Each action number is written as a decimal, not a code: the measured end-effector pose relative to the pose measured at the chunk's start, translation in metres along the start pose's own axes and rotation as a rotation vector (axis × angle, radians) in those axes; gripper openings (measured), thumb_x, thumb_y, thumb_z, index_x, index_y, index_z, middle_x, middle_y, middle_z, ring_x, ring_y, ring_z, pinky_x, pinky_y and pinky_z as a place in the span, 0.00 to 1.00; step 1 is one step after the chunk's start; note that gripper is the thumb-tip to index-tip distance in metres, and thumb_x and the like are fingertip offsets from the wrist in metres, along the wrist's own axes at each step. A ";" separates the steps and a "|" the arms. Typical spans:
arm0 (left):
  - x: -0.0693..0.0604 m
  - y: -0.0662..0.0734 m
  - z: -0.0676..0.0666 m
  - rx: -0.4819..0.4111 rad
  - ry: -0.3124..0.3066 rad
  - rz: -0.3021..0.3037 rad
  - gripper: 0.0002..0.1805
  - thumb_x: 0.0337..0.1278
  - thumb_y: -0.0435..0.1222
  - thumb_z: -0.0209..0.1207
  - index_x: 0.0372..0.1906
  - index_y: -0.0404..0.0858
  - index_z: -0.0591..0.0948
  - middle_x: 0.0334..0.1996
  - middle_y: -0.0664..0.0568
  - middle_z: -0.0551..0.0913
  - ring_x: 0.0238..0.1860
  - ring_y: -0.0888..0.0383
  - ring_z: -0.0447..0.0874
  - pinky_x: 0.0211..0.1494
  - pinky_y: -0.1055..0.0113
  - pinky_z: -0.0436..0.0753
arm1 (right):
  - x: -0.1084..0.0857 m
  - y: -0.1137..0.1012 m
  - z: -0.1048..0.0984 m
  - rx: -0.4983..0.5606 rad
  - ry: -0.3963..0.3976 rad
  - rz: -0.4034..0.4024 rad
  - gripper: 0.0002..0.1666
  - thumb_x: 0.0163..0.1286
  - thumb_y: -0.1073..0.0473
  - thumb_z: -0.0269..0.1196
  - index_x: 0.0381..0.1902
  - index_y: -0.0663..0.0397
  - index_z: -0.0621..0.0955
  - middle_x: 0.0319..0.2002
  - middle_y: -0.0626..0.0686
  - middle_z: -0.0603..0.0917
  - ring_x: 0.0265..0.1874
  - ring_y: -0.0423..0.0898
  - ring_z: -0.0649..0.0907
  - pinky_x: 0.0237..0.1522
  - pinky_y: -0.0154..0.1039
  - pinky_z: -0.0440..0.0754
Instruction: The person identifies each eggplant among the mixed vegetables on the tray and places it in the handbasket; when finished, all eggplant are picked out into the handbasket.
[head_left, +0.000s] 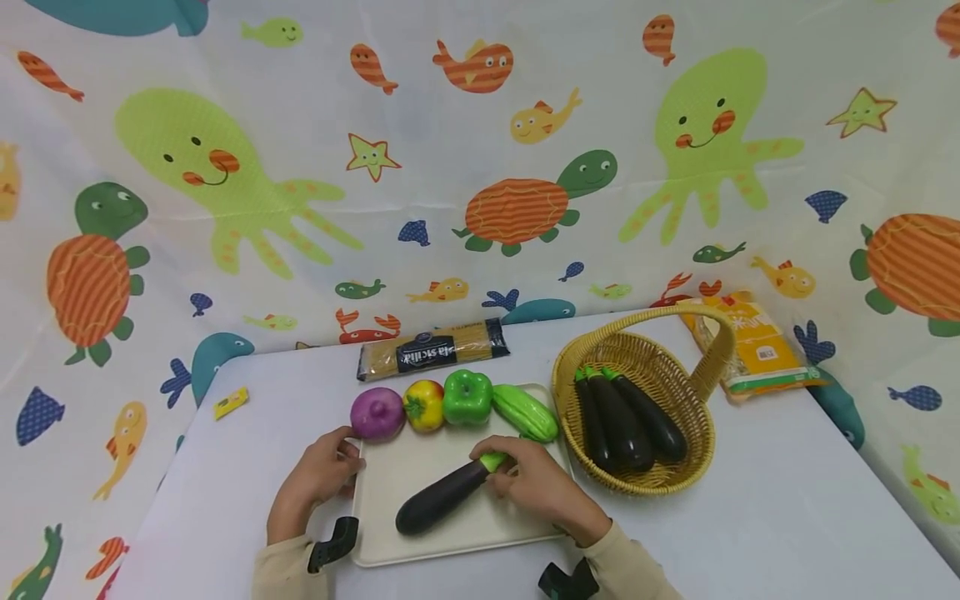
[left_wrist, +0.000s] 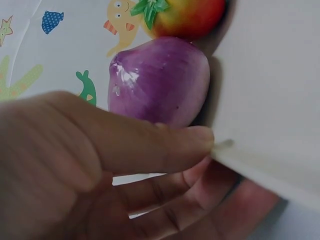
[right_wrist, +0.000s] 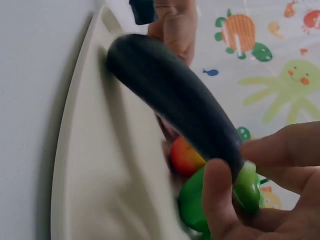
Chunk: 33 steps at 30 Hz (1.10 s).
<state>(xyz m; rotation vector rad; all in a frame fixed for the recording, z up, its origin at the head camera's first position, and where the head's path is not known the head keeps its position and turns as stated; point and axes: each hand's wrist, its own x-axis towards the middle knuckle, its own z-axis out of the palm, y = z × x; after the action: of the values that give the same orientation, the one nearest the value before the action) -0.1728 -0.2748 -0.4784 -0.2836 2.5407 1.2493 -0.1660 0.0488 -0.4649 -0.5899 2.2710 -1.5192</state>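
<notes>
In the head view, my right hand [head_left: 536, 483] pinches a dark eggplant [head_left: 442, 498] at its green stem end. The eggplant slants over a cream tray [head_left: 465, 542]; the right wrist view shows thumb and fingers on either side of its neck [right_wrist: 235, 155]. At the tray's left rim, my left hand [head_left: 321, 477] grips the edge, with the thumb on top and the fingers below it in the left wrist view. Along the tray's far side lie a purple onion [head_left: 377, 414], a red-yellow tomato-like vegetable [head_left: 424, 406], a green bell pepper [head_left: 467, 397] and a ridged green vegetable [head_left: 525, 412].
A wicker basket [head_left: 703, 450] with a tall handle stands right of the tray, with several eggplants [head_left: 626, 417] inside. Behind the tray lies a pasta packet [head_left: 433, 348]. An orange-yellow bag [head_left: 757, 342] is at the back right, a small yellow packet [head_left: 231, 403] far left.
</notes>
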 end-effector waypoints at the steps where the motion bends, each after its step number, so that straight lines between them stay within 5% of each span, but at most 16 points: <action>1: 0.000 0.000 0.000 0.001 -0.001 0.001 0.28 0.61 0.23 0.57 0.66 0.21 0.67 0.40 0.39 0.77 0.32 0.52 0.82 0.30 0.58 0.90 | 0.000 0.000 0.000 0.008 0.008 0.005 0.16 0.67 0.70 0.63 0.52 0.57 0.84 0.46 0.53 0.84 0.31 0.43 0.81 0.29 0.34 0.80; 7: 0.001 0.000 0.000 0.014 0.001 0.003 0.28 0.62 0.23 0.57 0.66 0.21 0.67 0.41 0.39 0.77 0.32 0.52 0.82 0.30 0.58 0.90 | 0.002 0.002 0.002 -0.047 0.113 -0.019 0.01 0.72 0.60 0.65 0.40 0.50 0.83 0.35 0.45 0.83 0.28 0.40 0.79 0.30 0.34 0.79; 13: 0.001 0.000 0.002 0.010 0.004 0.005 0.26 0.62 0.23 0.57 0.65 0.22 0.68 0.40 0.39 0.77 0.32 0.52 0.82 0.30 0.58 0.90 | 0.001 0.003 0.005 -0.079 0.211 -0.067 0.06 0.68 0.64 0.68 0.34 0.49 0.80 0.33 0.44 0.81 0.27 0.38 0.74 0.29 0.32 0.74; 19: -0.001 -0.001 0.002 0.015 0.012 0.011 0.25 0.62 0.23 0.57 0.63 0.22 0.69 0.40 0.39 0.77 0.31 0.52 0.81 0.30 0.58 0.89 | 0.002 0.004 0.005 -0.059 0.208 -0.014 0.10 0.63 0.68 0.71 0.39 0.53 0.81 0.36 0.47 0.81 0.33 0.42 0.75 0.34 0.32 0.74; 24: -0.001 -0.001 0.002 0.018 0.010 0.014 0.24 0.61 0.23 0.57 0.62 0.22 0.70 0.39 0.39 0.77 0.31 0.52 0.82 0.30 0.58 0.89 | 0.003 0.002 0.002 0.054 0.189 0.038 0.17 0.60 0.69 0.71 0.48 0.60 0.81 0.41 0.51 0.83 0.38 0.46 0.77 0.39 0.35 0.76; 33: -0.002 -0.001 0.001 0.003 0.004 0.009 0.24 0.62 0.23 0.57 0.63 0.22 0.70 0.40 0.39 0.77 0.31 0.52 0.82 0.30 0.58 0.90 | 0.006 0.008 0.005 0.403 0.205 0.076 0.20 0.64 0.75 0.65 0.54 0.68 0.78 0.45 0.60 0.83 0.33 0.43 0.80 0.36 0.33 0.85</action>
<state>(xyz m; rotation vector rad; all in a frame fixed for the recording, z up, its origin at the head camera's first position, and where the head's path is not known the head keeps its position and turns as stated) -0.1703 -0.2740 -0.4788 -0.2742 2.5493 1.2498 -0.1701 0.0446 -0.4747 -0.2396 2.0068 -2.0007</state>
